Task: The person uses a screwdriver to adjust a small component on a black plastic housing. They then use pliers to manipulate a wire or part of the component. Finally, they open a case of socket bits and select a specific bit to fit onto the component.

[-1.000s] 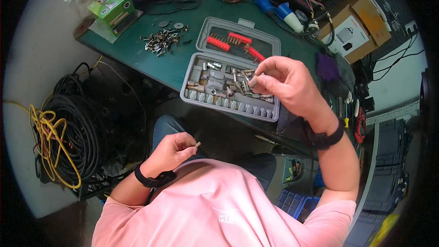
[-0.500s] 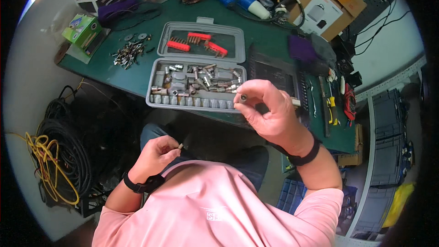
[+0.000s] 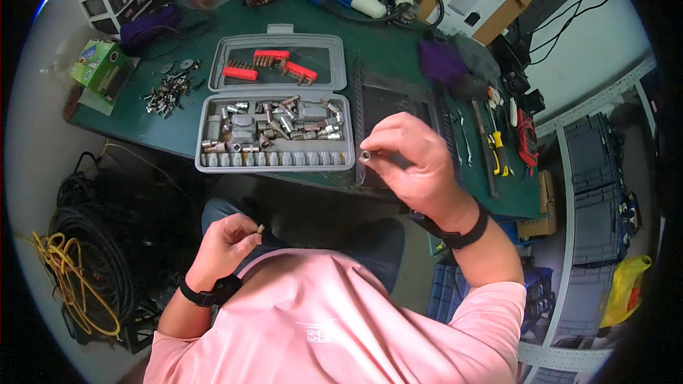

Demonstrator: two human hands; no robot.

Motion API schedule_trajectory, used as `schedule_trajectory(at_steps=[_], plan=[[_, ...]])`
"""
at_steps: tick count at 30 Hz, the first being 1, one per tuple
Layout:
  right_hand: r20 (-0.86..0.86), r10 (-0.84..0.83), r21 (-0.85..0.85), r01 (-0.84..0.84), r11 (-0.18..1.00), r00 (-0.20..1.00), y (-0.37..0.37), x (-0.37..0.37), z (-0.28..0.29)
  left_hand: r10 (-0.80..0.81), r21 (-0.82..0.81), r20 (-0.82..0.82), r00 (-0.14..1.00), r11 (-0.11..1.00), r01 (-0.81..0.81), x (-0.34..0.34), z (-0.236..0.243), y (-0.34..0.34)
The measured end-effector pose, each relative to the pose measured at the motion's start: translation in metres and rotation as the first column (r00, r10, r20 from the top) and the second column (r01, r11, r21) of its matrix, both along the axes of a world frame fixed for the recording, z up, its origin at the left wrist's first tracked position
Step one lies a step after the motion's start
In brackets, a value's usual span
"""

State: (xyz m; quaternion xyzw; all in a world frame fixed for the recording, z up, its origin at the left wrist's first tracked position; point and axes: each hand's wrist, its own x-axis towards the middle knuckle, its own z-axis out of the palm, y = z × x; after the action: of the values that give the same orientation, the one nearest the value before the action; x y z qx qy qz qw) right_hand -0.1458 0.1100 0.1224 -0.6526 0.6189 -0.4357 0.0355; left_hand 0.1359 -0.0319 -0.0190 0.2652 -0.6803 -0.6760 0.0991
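Note:
Pinched between the thumb and fingers of my right hand (image 3: 409, 156) is a small metal socket (image 3: 366, 156), its round opening showing. It is just off the front right corner of a grey socket case (image 3: 277, 159), which lies open on the bench. Loose metal sockets (image 3: 286, 122) are jumbled in the case's lower half. Red bit holders (image 3: 240, 72) with bits rest in its lid. Lower down, above my lap, my left hand (image 3: 226, 245) is closed with a small, pale, short cylindrical piece (image 3: 260, 229) at its fingertips; its exact kind is too small to tell.
A heap of screws (image 3: 168, 94) and a green box (image 3: 103, 67) are left of the case. To its right are a black tray-like panel (image 3: 391, 89), a purple cloth (image 3: 441, 60) and hand tools (image 3: 498, 146). Coiled black cable (image 3: 99, 242) hangs at the lower left.
The view has shifted, so the bench things appear farther left. My right hand with the socket has moved from over the case's front right corner to just beside it. My left hand keeps its grip.

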Motion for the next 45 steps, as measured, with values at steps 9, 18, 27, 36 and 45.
schedule_trajectory(at_steps=[9,18,27,36,45], plan=[[-0.286,-0.183,0.304,0.270,0.914,0.941,0.030,-0.061,0.023,0.022,0.047,-0.019,1.000,0.999,-0.021,-0.001,-0.007,-0.002],[-0.539,-0.036,0.464,0.332,0.821,0.842,0.033,-0.091,0.007,0.021,0.037,-0.023,1.000,0.999,-0.020,-0.004,-0.006,-0.007],[-0.644,0.015,0.522,0.425,0.739,0.765,0.023,-0.087,-0.005,0.016,0.052,-0.058,0.998,0.999,-0.013,-0.002,-0.012,-0.010],[-0.675,0.047,0.565,0.474,0.675,0.737,0.022,-0.087,-0.011,0.013,0.050,-0.042,0.999,0.999,-0.011,-0.001,-0.014,-0.013],[-0.716,0.089,0.555,0.487,0.674,0.693,0.021,-0.086,-0.010,0.012,0.054,-0.061,0.998,0.999,-0.008,-0.003,-0.015,-0.012]])
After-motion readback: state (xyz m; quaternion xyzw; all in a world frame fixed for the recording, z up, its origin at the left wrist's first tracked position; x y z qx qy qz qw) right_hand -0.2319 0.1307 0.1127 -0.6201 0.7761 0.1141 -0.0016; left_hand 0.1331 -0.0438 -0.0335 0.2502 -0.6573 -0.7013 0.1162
